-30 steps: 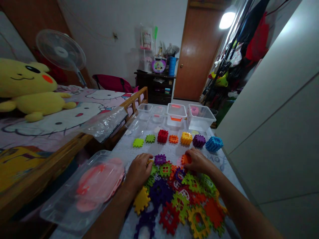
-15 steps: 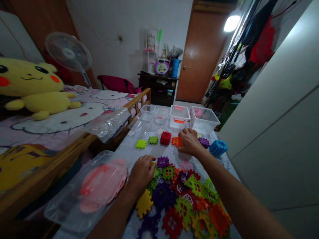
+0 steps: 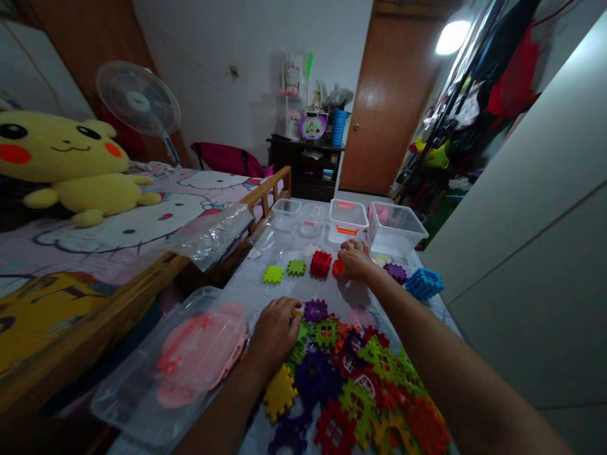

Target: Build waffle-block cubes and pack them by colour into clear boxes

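Note:
My right hand point(image 3: 356, 262) is at the row of sorted toothed plastic building pieces, its fingers closed over an orange building piece point(image 3: 337, 268) that it largely hides. Just left of it stands a red stack point(image 3: 320, 263). My left hand point(image 3: 277, 328) rests at the left edge of a mixed pile of pieces, fingers curled, with a bit of a yellow building piece point(image 3: 296, 311) showing between thumb and index finger. Close by lie a purple piece point(image 3: 315, 309), a green window piece point(image 3: 326, 332) and a larger yellow piece point(image 3: 280, 392).
Light green pieces point(image 3: 273, 274), a purple stack point(image 3: 395, 272) and a blue stack point(image 3: 423, 284) continue the row. Clear plastic boxes point(image 3: 397, 227) line the table's far end. A clear lid point(image 3: 137, 385) lies at left, by the wooden bed rail point(image 3: 156, 284). A white cabinet point(image 3: 531, 253) borders the right.
My right hand has shifted slightly over the orange building piece and now covers more of it. My left hand stays at the pile's edge. The whole view has swung a little to the left.

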`<state>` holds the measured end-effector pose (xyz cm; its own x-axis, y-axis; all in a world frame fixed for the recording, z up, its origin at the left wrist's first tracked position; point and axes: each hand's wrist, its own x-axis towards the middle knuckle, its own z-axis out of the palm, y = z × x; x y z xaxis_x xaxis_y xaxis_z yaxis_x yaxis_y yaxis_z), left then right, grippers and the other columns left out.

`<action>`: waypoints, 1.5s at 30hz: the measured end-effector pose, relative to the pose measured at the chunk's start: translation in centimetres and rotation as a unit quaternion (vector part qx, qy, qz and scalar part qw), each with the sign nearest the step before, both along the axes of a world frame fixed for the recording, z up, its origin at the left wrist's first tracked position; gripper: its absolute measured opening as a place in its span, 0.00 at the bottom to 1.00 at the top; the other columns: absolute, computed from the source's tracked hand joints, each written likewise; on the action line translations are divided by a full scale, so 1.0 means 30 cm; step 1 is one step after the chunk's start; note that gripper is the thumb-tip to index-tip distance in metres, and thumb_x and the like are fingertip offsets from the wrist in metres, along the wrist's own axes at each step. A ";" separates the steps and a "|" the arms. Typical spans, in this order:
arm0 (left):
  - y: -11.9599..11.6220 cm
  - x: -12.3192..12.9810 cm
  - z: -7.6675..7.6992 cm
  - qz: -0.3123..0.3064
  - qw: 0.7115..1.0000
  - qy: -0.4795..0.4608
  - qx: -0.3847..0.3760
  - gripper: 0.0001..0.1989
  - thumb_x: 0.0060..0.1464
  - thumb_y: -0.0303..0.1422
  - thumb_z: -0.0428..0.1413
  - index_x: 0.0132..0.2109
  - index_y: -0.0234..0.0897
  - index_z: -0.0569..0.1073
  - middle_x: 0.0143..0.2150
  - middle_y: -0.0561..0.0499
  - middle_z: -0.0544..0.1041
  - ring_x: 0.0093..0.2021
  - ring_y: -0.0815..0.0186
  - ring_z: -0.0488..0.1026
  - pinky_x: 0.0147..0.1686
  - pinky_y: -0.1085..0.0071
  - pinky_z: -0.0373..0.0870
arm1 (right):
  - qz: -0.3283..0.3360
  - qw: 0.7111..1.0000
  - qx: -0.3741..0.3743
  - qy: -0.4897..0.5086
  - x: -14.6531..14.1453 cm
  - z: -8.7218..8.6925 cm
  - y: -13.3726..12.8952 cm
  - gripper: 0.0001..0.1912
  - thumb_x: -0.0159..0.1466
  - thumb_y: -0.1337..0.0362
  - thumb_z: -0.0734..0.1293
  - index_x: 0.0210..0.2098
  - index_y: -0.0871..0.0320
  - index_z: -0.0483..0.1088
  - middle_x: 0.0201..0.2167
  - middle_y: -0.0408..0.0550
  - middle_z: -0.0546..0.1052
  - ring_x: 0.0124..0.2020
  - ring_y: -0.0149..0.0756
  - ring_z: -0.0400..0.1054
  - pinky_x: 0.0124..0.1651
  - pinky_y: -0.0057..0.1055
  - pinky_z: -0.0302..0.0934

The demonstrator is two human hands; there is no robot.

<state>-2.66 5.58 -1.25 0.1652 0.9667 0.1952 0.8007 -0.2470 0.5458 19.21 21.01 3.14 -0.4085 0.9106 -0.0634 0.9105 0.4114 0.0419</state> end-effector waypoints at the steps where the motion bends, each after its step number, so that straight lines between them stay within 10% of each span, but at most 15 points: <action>1: 0.000 0.000 0.000 -0.001 1.000 0.000 0.001 0.10 0.57 0.25 0.50 0.44 0.35 0.73 0.44 0.45 0.77 0.47 0.58 0.71 0.51 0.61 0.66 | 0.000 1.000 -0.001 -0.001 -0.001 -0.002 0.001 0.29 0.46 0.56 0.76 0.46 0.60 0.75 0.59 0.59 0.65 0.64 0.61 0.45 0.65 0.61 0.29; 10: 0.002 -0.002 -0.001 -0.004 1.000 0.002 0.006 0.10 0.57 0.26 0.50 0.44 0.36 0.73 0.44 0.45 0.77 0.47 0.58 0.72 0.50 0.60 0.67 | -0.003 0.999 0.028 0.025 0.015 0.064 -0.052 0.34 0.48 0.54 0.76 0.52 0.58 0.71 0.60 0.59 0.64 0.65 0.58 0.46 0.65 0.58 0.35; 16: 0.002 -0.006 -0.007 -0.008 1.000 0.004 0.021 0.10 0.57 0.26 0.50 0.43 0.35 0.73 0.43 0.44 0.77 0.47 0.58 0.72 0.50 0.60 0.67 | 0.057 0.990 0.002 0.132 0.108 0.135 -0.270 0.25 0.60 0.60 0.69 0.55 0.61 0.68 0.56 0.58 0.69 0.57 0.48 0.62 0.59 0.43 0.55; 24: 0.001 -0.003 0.000 -0.004 0.999 0.005 0.035 0.10 0.56 0.26 0.50 0.43 0.35 0.73 0.43 0.44 0.77 0.46 0.58 0.72 0.50 0.59 0.68 | 0.044 0.973 -0.135 0.184 0.081 0.034 -0.543 0.33 0.57 0.51 0.71 0.56 0.62 0.66 0.51 0.60 0.73 0.52 0.51 0.66 0.54 0.44 0.60; 36: -0.003 -0.001 0.024 0.007 0.999 -0.016 0.051 0.09 0.55 0.26 0.50 0.40 0.37 0.74 0.41 0.46 0.78 0.45 0.59 0.73 0.49 0.61 0.69 | -0.012 0.973 -0.051 0.226 0.085 -0.032 -0.509 0.07 0.59 0.71 0.63 0.36 0.58 0.71 0.37 0.49 0.73 0.40 0.39 0.66 0.45 0.35 0.56; 45: -0.007 0.001 0.032 0.012 0.998 -0.028 0.049 0.09 0.54 0.26 0.50 0.40 0.37 0.73 0.41 0.47 0.78 0.45 0.60 0.73 0.49 0.61 0.69 | -0.130 0.926 -0.050 0.350 0.154 -0.070 -0.456 0.18 0.62 0.62 0.63 0.51 0.58 0.68 0.36 0.48 0.78 0.36 0.39 0.72 0.40 0.34 0.62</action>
